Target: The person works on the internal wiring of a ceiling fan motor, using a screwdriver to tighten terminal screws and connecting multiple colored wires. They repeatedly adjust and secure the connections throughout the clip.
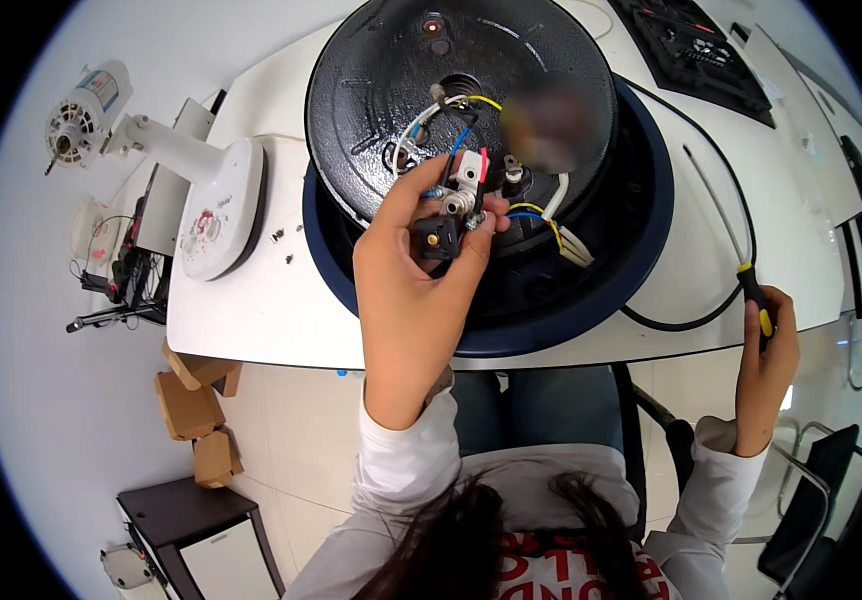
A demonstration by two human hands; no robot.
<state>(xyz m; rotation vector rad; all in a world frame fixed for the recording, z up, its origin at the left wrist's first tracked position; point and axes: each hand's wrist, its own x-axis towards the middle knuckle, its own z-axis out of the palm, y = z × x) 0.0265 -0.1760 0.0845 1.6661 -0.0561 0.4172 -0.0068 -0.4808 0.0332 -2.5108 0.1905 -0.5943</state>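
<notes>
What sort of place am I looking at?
Probably a repair workshop or training room: a screwdriver in the right hand, a round black housing with exposed wires, and a tool case.

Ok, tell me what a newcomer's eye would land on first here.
Probably the big, glossy black round body resting in a dark blue ring at the top centre. In front of it, the left hand holds up a small wired component; far right, the right hand grips a yellow-and-black screwdriver. At upper left, a white stand carries an exposed motor.
</notes>
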